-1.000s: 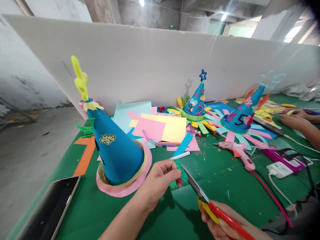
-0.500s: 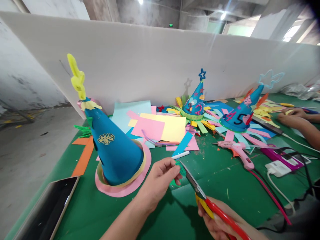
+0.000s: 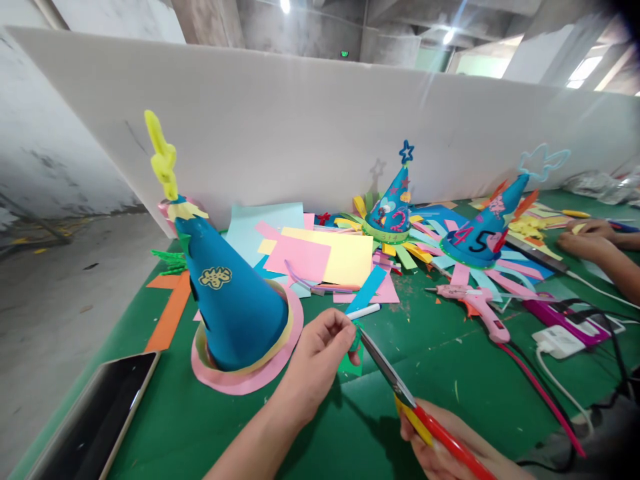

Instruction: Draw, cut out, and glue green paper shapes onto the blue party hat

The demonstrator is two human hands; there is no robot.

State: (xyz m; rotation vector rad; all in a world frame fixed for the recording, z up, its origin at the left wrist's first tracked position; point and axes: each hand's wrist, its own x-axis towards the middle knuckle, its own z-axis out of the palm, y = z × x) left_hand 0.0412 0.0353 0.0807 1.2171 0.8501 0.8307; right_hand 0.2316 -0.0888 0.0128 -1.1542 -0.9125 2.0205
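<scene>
Between the fingertips of my left hand [image 3: 325,347] is a small green paper piece [image 3: 355,339]. My right hand [image 3: 440,433] is closed around the red and yellow handles of a pair of scissors [image 3: 387,370]. The blade tips meet the edge of the green piece, and the blades look nearly closed. Below my left fingers, a larger green paper scrap [image 3: 351,363] lies on the table. To the left of my left hand stands a tilted blue cone hat [image 3: 240,313] with a pink brim and a yellow twisted topper [image 3: 163,157].
A phone [image 3: 100,413] lies at the front left. Coloured paper sheets [image 3: 345,260], a marker [image 3: 364,311] and two decorated hats [image 3: 390,213] are behind. At right are a pink glue gun [image 3: 475,307], a purple power strip [image 3: 565,320], cables and another person's hands [image 3: 590,240].
The scissor blades have closed further at the green piece. That piece is turned slightly in my left fingers. The whole view has shifted a little.
</scene>
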